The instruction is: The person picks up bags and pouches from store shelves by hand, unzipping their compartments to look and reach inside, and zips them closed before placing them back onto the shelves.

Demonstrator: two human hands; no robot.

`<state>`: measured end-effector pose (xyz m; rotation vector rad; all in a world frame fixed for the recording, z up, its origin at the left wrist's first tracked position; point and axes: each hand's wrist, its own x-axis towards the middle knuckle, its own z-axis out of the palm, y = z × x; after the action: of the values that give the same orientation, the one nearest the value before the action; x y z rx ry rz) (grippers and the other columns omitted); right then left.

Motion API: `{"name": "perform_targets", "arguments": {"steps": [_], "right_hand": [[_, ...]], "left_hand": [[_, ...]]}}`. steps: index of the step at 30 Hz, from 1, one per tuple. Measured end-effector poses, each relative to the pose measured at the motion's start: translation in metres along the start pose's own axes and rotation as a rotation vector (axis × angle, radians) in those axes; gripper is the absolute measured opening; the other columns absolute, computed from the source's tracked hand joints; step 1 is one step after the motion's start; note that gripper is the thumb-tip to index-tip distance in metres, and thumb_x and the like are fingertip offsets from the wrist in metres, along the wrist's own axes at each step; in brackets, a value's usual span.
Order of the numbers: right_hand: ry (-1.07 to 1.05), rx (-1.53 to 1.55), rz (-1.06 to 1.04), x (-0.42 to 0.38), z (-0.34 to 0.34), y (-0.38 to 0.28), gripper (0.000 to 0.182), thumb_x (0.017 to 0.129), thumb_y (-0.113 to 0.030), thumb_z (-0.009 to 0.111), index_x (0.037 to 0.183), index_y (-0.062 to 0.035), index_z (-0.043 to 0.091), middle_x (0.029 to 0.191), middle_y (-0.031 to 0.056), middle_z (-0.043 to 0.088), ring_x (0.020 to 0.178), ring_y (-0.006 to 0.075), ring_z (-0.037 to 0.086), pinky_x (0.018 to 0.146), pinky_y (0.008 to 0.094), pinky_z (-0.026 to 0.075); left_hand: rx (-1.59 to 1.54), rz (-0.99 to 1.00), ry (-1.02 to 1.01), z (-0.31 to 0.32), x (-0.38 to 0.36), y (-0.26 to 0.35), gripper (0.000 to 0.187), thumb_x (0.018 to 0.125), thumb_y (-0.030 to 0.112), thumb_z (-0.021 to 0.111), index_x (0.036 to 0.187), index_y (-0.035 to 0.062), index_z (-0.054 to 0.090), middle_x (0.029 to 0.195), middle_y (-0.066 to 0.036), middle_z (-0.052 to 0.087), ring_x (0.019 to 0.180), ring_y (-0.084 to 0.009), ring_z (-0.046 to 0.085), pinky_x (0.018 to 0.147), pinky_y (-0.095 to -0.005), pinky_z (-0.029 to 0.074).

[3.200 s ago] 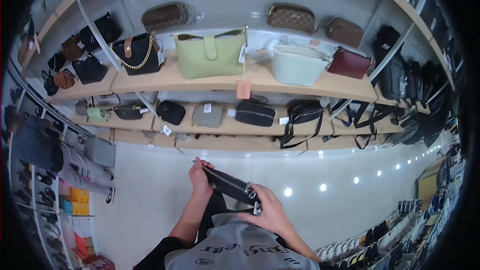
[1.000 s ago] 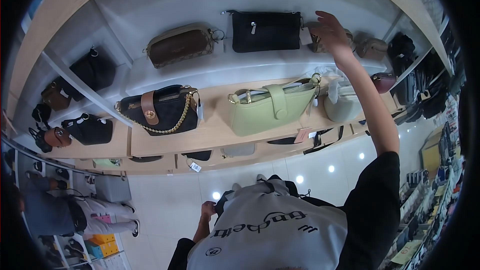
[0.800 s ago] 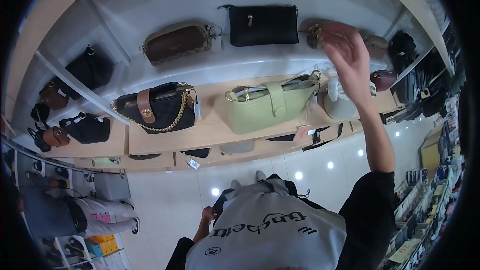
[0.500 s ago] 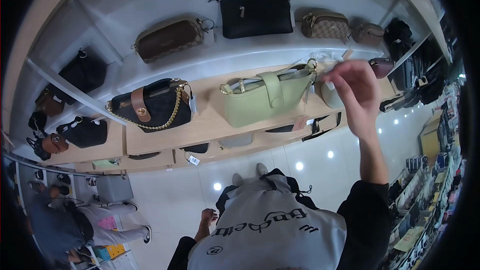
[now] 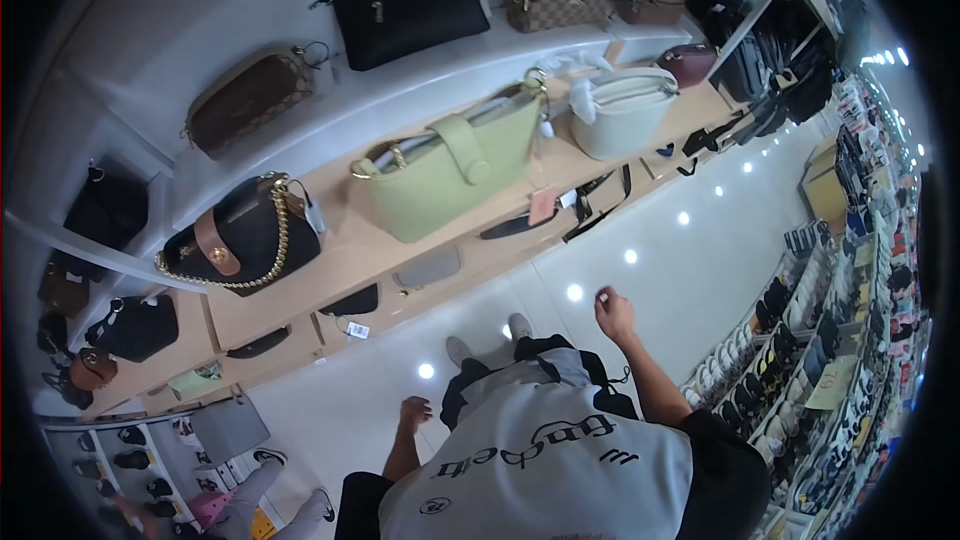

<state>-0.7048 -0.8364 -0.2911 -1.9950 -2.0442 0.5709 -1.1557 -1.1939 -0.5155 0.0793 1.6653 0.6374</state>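
My right hand hangs low over the tiled floor, away from the shelf. Its fingers are loosely curled with a small gap between them, and I see nothing held. My left hand is down beside my body, fingers slightly bent and apart, also holding nothing visible. Ahead, on the wooden shelf, stand a light green handbag with gold rings and a white bucket-shaped bag with wrapping on its handle. Further left sits a black handbag with a brown strap and gold chain. Neither hand touches a bag.
An upper ledge bears a black pouch, a brown bag and checked pouch. Racks of shoes line the right side. Another person's legs show at lower left, by a shoe display.
My right hand has dropped from beside the white bag to low over the floor. The view has turned rightward, so the bags appear further left and the white bag is now uncovered.
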Motion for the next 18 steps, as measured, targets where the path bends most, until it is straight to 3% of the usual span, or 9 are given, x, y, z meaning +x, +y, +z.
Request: {"name": "perform_targets", "arguments": {"steps": [3, 5, 7, 10, 12, 16, 18], "right_hand": [[-0.115, -0.131, 0.275, -0.050, 0.029, 0.134, 0.023, 0.093, -0.022, 0.065, 0.104, -0.0059, 0.078, 0.094, 0.0248, 0.077, 0.098, 0.0440, 0.075, 0.088, 0.0544, 0.060], [-0.258, -0.173, 0.448, -0.086, 0.061, 0.246, 0.026, 0.092, -0.021, 0.063, 0.100, -0.0023, 0.079, 0.092, 0.0229, 0.079, 0.090, 0.0406, 0.078, 0.085, 0.0512, 0.062], [-0.277, 0.045, 0.731, -0.122, 0.037, 0.262, 0.025, 0.091, -0.013, 0.062, 0.097, 0.0075, 0.075, 0.086, 0.0210, 0.079, 0.069, 0.0307, 0.079, 0.066, 0.0439, 0.064], [-0.101, 0.306, 0.834, -0.162, 0.049, 0.313, 0.026, 0.094, -0.013, 0.059, 0.098, 0.0076, 0.074, 0.083, 0.0194, 0.078, 0.064, 0.0266, 0.077, 0.057, 0.0398, 0.061], [-0.136, 0.447, 0.865, -0.176, 0.049, 0.338, 0.025, 0.097, -0.012, 0.058, 0.106, 0.0065, 0.071, 0.084, 0.0182, 0.078, 0.066, 0.0259, 0.077, 0.054, 0.0375, 0.060], [-0.112, 0.523, 0.873, -0.194, 0.045, 0.399, 0.024, 0.098, -0.015, 0.060, 0.109, 0.0044, 0.069, 0.082, 0.0172, 0.077, 0.063, 0.0244, 0.075, 0.054, 0.0352, 0.061], [-0.110, 0.588, 0.877, -0.200, 0.041, 0.436, 0.023, 0.098, -0.016, 0.061, 0.109, 0.0030, 0.068, 0.081, 0.0165, 0.076, 0.062, 0.0238, 0.075, 0.054, 0.0351, 0.061]], "left_hand": [[-0.021, 0.009, 0.140, -0.004, -0.013, 0.021, 0.020, 0.103, 0.019, 0.058, 0.110, 0.0037, 0.069, 0.086, -0.014, 0.073, 0.070, -0.0259, 0.074, 0.062, -0.0381, 0.060], [-0.027, 0.038, 0.181, 0.002, -0.026, 0.032, 0.021, 0.101, 0.020, 0.059, 0.109, 0.0032, 0.069, 0.087, -0.014, 0.073, 0.072, -0.0255, 0.074, 0.064, -0.0380, 0.060], [0.040, 0.031, 0.194, 0.010, -0.034, 0.034, 0.022, 0.100, 0.021, 0.059, 0.108, 0.0026, 0.070, 0.087, -0.014, 0.073, 0.072, -0.0253, 0.074, 0.064, -0.0381, 0.060], [0.144, 0.010, 0.208, 0.038, -0.049, 0.030, 0.024, 0.099, 0.021, 0.059, 0.107, 0.0010, 0.070, 0.088, -0.014, 0.073, 0.072, -0.0256, 0.073, 0.064, -0.0391, 0.061], [0.194, -0.023, 0.209, 0.065, -0.052, 0.019, 0.024, 0.098, 0.020, 0.060, 0.107, 0.0004, 0.070, 0.088, -0.014, 0.073, 0.072, -0.0256, 0.073, 0.064, -0.0396, 0.061], [0.328, -0.029, 0.111, 0.149, -0.059, 0.010, 0.023, 0.098, 0.019, 0.061, 0.105, -0.0002, 0.072, 0.085, -0.015, 0.071, 0.071, -0.0261, 0.073, 0.060, -0.0399, 0.060], [0.408, 0.003, 0.036, 0.195, -0.045, 0.008, 0.022, 0.096, 0.018, 0.063, 0.103, -0.0003, 0.073, 0.084, -0.016, 0.072, 0.073, -0.0274, 0.074, 0.064, -0.0406, 0.061]]}}
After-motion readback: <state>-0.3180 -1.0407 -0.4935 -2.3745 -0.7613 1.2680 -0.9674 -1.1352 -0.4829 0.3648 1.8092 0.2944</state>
